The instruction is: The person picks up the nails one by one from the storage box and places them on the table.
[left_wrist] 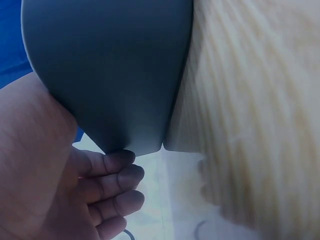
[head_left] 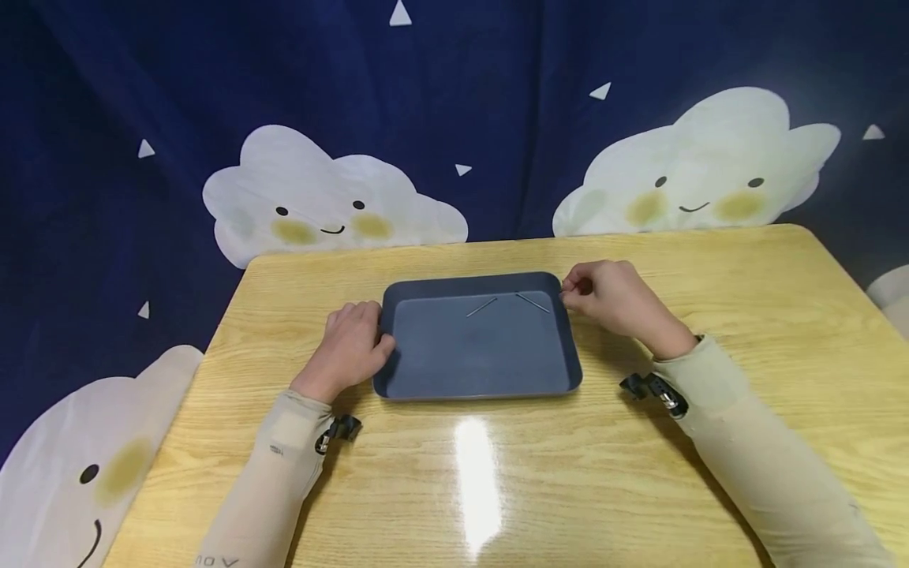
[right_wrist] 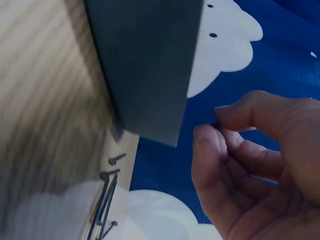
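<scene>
A shallow dark-grey tray (head_left: 476, 347) lies on the wooden table, with two thin nails (head_left: 533, 302) inside near its far wall. At its left end my left hand (head_left: 353, 345) grips the rim, thumb over the edge and fingers outside; the left wrist view shows the fingertips (left_wrist: 131, 177) by the tray corner. Beside the far right corner, my right hand (head_left: 612, 298) pinches a nail between thumb and forefinger. Only a dark bit of that nail (right_wrist: 215, 124) shows; the fingers cover the rest.
Several loose nails (right_wrist: 106, 197) lie on the table past the tray's right end, hidden behind my right hand in the head view. A dark blue curtain (head_left: 511, 118) with clouds hangs along the table's far edge.
</scene>
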`<state>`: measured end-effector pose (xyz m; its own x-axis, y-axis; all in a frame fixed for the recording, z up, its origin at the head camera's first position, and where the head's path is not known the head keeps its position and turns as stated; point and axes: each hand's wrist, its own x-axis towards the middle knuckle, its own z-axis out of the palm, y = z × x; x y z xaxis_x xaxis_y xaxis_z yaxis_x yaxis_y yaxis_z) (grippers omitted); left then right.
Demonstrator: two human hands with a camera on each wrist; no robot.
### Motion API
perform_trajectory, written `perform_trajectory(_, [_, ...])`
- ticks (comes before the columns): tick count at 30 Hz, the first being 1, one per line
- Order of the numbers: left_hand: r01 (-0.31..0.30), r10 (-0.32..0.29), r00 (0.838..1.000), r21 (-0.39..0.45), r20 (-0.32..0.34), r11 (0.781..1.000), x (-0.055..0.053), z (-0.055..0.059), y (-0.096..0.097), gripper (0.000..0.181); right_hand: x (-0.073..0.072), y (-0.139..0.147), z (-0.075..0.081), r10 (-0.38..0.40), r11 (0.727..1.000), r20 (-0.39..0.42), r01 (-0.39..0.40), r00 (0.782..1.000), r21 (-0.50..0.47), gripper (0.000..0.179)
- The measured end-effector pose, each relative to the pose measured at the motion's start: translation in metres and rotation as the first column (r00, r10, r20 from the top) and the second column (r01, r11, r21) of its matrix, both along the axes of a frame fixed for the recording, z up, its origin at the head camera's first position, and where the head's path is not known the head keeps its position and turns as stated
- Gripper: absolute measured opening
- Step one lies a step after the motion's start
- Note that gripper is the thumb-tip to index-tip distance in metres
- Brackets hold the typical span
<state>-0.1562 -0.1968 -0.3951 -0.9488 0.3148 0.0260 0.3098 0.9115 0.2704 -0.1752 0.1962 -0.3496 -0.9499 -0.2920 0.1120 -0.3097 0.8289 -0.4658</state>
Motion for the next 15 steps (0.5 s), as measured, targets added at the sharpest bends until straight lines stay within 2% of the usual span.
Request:
perform_trajectory(10, [-0.003,0.003,1.0,0.009,-0.014,1.0,0.0,-0.003,-0.001,0.031,-0.001,-0.018,-0.002,0.04,0.998,-0.046,-0.038,0.998,0.059,0.009])
perform_trajectory(15, [-0.001,0.001,1.0,0.005,-0.016,1.0,0.0,-0.002,-0.003,0.032,-0.006,-0.029,-0.001,0.049,0.992,-0.017,-0.047,0.999,0.121,0.01])
